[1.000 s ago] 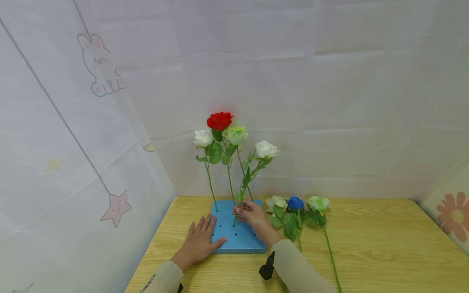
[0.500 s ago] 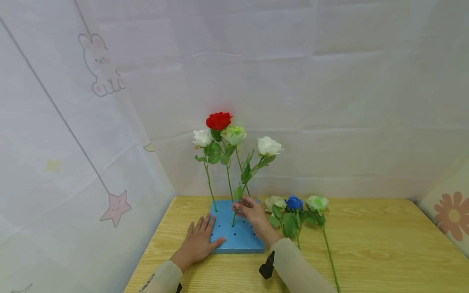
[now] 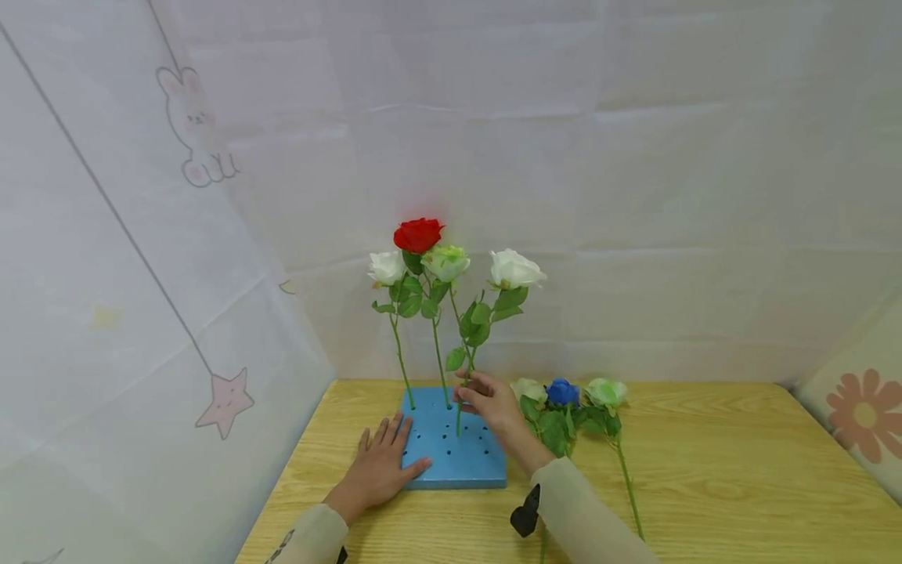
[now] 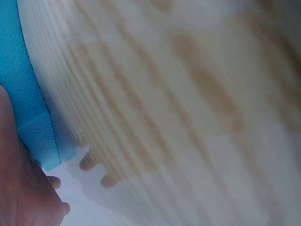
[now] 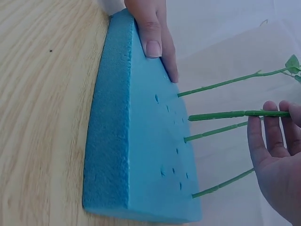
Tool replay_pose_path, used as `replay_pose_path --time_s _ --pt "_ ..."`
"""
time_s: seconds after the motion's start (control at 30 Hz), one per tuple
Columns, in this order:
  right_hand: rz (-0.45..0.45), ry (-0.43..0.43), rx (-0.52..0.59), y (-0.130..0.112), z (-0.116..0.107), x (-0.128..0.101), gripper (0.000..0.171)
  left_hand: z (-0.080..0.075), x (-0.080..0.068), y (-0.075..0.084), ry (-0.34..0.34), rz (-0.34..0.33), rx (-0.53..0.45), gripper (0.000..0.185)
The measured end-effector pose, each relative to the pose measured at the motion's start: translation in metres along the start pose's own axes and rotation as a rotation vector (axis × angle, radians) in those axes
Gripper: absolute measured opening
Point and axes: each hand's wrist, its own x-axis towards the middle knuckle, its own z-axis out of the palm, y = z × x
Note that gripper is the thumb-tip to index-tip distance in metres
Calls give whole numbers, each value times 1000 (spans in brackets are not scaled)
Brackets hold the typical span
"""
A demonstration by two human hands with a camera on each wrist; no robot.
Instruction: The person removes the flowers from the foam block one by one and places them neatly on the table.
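My right hand (image 3: 491,406) pinches the green stem of a white rose (image 3: 517,269) between thumb and fingers. In the right wrist view, the lower end of that stem (image 5: 216,116) shows close over the blue foam board (image 5: 155,141), outside any hole as far as I can see. My left hand (image 3: 380,462) lies with spread fingers along the left edge of the board, thumb on its top. A red rose (image 3: 419,235), another white rose (image 3: 387,268) and a pale green rose (image 3: 446,263) stand upright in the board's back holes.
On the wooden table (image 3: 719,470), right of the board, lie a cream rose (image 3: 528,390), a blue rose (image 3: 562,392) and a light green rose (image 3: 606,392). Several holes dot the board's front part. A pale cloth wall (image 3: 669,235) rises behind the table.
The held white rose has turned more upright, and its stem end has come out of a board hole and shifted slightly right. My left hand stays on the board.
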Motion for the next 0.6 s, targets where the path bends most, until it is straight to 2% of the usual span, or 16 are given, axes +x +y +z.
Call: replay_pose_path --time_s 0.13,0.3,0.6 --pt "-26 -24 -22 -6 -5 -6 34 0 -1 0 5 -1 -19 92" --pt "-51 -37 -37 -13 -10 -13 38 -2 -1 2 -9 -12 2 93" --pt "5 -24 -56 -22 -27 -33 46 -1 -1 0 3 7 2 93"
